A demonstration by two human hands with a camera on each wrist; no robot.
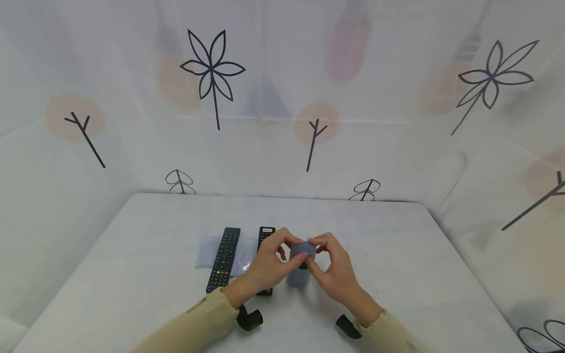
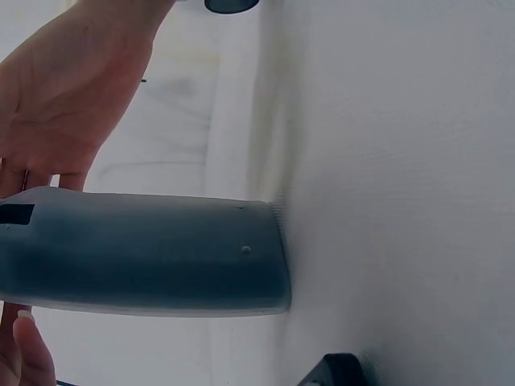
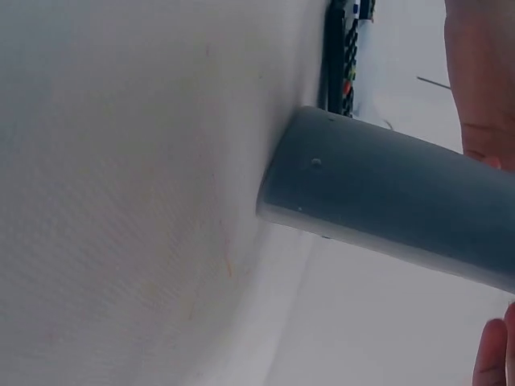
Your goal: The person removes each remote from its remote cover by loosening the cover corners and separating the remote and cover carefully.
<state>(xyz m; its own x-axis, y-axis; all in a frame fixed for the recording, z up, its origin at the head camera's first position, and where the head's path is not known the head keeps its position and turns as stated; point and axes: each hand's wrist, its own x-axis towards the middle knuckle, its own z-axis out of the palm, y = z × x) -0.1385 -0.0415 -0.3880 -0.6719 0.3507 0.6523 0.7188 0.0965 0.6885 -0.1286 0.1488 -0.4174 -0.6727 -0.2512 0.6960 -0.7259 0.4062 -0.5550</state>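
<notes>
A blue-grey, rounded silicone-like sleeve stands on end on the table between the two hands, a dark patch showing near its top. My left hand pinches its upper end from the left with thumb and forefinger. From the other side, my right hand pinches the same end, the two thumbs close together. In the left wrist view the sleeve has a black slot near the fingers, and its far end meets the tabletop. The right wrist view shows the sleeve leaning slightly, its base at the table.
Left of the hands lies a long black remote control on a clear plastic bag. A second black remote is partly hidden behind the left hand. The white table meets a patterned cloth backdrop.
</notes>
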